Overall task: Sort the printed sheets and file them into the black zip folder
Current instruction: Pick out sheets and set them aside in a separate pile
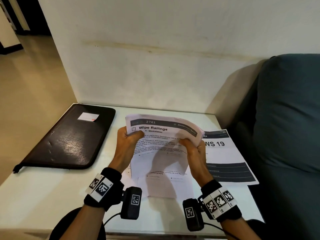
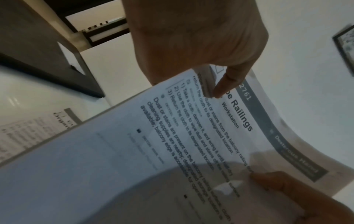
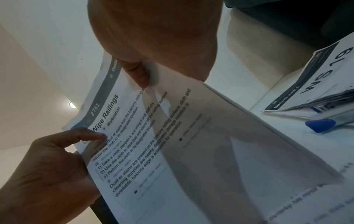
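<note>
Printed sheets point(image 1: 161, 144) headed "Wipe Railings" are lifted off the white table point(image 1: 43, 196), pinched by the left hand point(image 1: 127, 142) and right hand point(image 1: 194, 151), black folder point(image 1: 69, 137) lying shut alongside.

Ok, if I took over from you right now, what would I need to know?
Left hand and right hand each pinch the "Wipe Railings" sheets, lifted above the table.
More sheets lie beneath; the "WS 19" sheet sits to the right.
The black zip folder lies flat at the left, apparently closed.
Done: sorting is under way.
Left: finish sorting, open the folder, file everything.
</note>
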